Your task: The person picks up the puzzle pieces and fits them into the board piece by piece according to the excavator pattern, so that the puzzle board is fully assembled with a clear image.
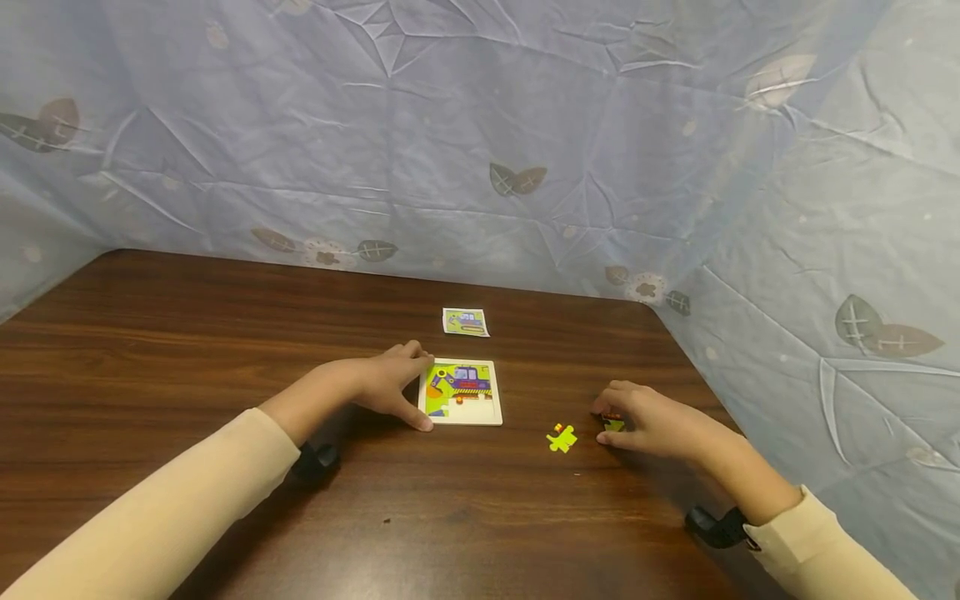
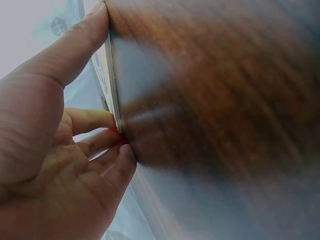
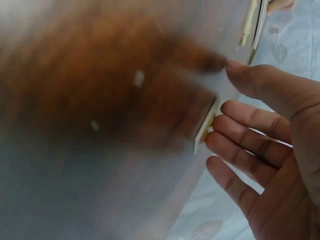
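A square jigsaw board [image 1: 498,408] with a pale frame lies flat on the table, its excavator picture partly filled and a bare pale patch at the lower right. My left hand [image 1: 390,385] grips its left side, thumb at the near corner and fingers at the far corner; the left wrist view shows the board's thin edge [image 2: 114,95] between them. To the right, my right hand [image 1: 648,423] arches over a dark and green puzzle piece [image 1: 613,423]. In the right wrist view the fingertips are right at that piece [image 3: 204,127], the thumb apart from it.
A loose lime-green puzzle piece [image 1: 561,438] lies between the board and my right hand. Behind the board is a small picture card [image 1: 465,322] of the same excavator. The brown wooden table [image 1: 225,333] meets patterned fabric [image 1: 465,150] at the back and right.
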A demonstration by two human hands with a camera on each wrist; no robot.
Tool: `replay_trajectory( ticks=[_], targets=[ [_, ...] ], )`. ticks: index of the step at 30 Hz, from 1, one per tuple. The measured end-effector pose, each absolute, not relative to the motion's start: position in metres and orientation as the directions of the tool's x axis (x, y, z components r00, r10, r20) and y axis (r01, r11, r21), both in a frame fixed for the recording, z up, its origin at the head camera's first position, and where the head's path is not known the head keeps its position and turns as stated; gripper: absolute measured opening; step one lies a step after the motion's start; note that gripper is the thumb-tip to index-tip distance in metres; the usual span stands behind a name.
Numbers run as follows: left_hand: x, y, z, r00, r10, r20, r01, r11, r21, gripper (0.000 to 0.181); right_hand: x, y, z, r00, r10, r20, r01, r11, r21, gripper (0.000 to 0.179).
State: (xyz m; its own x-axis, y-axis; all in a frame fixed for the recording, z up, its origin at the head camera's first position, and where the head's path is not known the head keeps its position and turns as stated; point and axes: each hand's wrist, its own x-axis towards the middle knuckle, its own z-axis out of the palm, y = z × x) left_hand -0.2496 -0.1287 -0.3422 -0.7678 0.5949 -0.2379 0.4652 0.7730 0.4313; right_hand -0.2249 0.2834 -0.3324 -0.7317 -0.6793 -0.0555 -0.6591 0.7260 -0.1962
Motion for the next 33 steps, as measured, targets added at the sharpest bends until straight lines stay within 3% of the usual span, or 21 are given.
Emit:
replay_trajectory(
  ticks=[13, 19, 27, 33],
  targets=[
    [-0.25, -0.127, -0.342, -0.766, 0.597, -0.237, 0.468, 0.771, 0.431, 0.106, -0.214, 0.266, -0.335, -0.7, -0.712, -0.044, -0.697, 0.696, -0.173, 0.028],
    [-0.249, -0.128, -0.341, -0.766, 0.598, -0.236, 0.47, 0.771, 0.429, 0.106, -0.214, 0.259, -0.336, -0.655, -0.755, -0.041, -0.742, 0.652, -0.155, 0.029],
    [-0.249, -0.127, -0.342, -0.765, 0.597, -0.242, 0.464, 0.771, 0.435, 0.106, -0.219, 0.257, -0.339, -0.62, -0.783, -0.049, -0.763, 0.616, -0.193, 0.021],
    [-0.251, -0.129, -0.342, -0.765, 0.596, -0.242, 0.465, 0.772, 0.433, 0.107, -0.222, 0.254, -0.337, -0.619, -0.782, -0.068, -0.749, 0.614, -0.249, 0.029]
  ],
)
